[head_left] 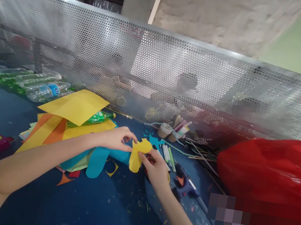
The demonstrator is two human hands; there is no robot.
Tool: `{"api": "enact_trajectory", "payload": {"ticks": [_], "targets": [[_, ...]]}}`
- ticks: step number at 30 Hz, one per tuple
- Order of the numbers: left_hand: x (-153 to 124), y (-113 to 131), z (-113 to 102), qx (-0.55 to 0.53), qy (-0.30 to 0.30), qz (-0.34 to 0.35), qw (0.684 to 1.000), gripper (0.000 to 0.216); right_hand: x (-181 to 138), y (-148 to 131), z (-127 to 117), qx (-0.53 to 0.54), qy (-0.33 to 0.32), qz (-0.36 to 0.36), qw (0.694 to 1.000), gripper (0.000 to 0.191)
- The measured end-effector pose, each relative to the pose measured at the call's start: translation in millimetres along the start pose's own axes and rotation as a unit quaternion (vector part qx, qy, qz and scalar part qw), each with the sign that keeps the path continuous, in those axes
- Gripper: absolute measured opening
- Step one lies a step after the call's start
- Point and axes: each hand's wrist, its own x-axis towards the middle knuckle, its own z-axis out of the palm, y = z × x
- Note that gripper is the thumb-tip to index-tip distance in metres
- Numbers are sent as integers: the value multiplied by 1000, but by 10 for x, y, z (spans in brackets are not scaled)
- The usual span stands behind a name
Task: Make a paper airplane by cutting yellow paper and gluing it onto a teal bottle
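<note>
A small yellow paper cut-out (137,156) is held upright between my two hands above the blue table (89,209). My left hand (116,138) pinches its upper left edge with thumb and fingers. My right hand (155,170) grips its lower right side, fingers curled. Just below and left of the cut-out lies a light blue paper shape (97,161). Scraps of orange and yellow paper are scattered under my left forearm.
A stack of yellow and orange sheets (73,111) and a green bottle (98,117) lie at left, with clear bottles (40,87) behind. A glue gun (185,182), sticks and small cups (173,129) sit right of my hands. A red bag (272,173) fills the right. A perforated metal screen (157,68) backs the table.
</note>
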Motion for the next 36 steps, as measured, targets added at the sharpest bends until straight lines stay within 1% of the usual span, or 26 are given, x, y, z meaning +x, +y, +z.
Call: {"api": "enact_trajectory", "payload": {"ticks": [3,6,7,9,10,11,12,13,14,15,17,19,21,26,27,29,31,32,34,36], "targets": [[36,-8,84,-17,34,34,999,28,-13,-14,38,-12,6,-14,1000,29],[49,-2,183,-4,77,41,996,12,19,-52,-8,-9,-6,-10,1000,31],[48,-1,204,-4,89,38,995,9,45,-70,-67,-10,-16,-7,1000,34],[43,-9,223,-10,104,35,994,8,114,-106,-264,-31,-46,8,998,42],[41,-20,224,-15,111,32,993,8,149,-122,-398,-64,-61,19,996,43],[42,-36,222,-25,119,27,992,9,176,-133,-546,-117,-81,43,989,37],[46,-56,218,-40,128,19,991,10,190,-138,-698,-195,-116,84,970,30],[53,-77,215,-58,137,11,989,12,188,-137,-844,-298,-125,138,936,31],[62,-98,213,-79,145,1,986,13,168,-129,-975,-404,-138,191,884,39],[72,-115,211,-101,151,-7,983,14,131,-114,-1082,-441,-134,218,861,41],[89,-136,210,-147,152,-22,977,16,23,-68,-1216,-477,-135,258,829,44],[98,-142,210,-187,148,-34,971,17,-95,-5,-1260,-487,-137,284,815,45],[98,-148,210,-208,143,-36,967,19,-186,64,-1260,-480,-135,297,814,41],[95,-200,217,-188,117,-27,975,21,-269,197,-1275,-409,-119,306,851,31],[94,-208,216,-179,109,-28,978,22,-279,209,-1280,-405,-120,306,853,32],[90,-214,210,-159,96,-29,982,23,-305,216,-1283,-400,-120,314,853,45],[83,-207,201,-147,90,-28,985,24,-340,202,-1273,-375,-104,334,859,59],[80,-201,196,-144,90,-28,985,25,-359,192,-1265,-354,-89,346,864,62],[76,-191,190,-139,92,-28,986,25,-394,177,-1243,-300,-55,369,878,59],[75,-185,185,-138,90,-29,986,26,-429,183,-1218,-246,-18,385,890,51]]}}
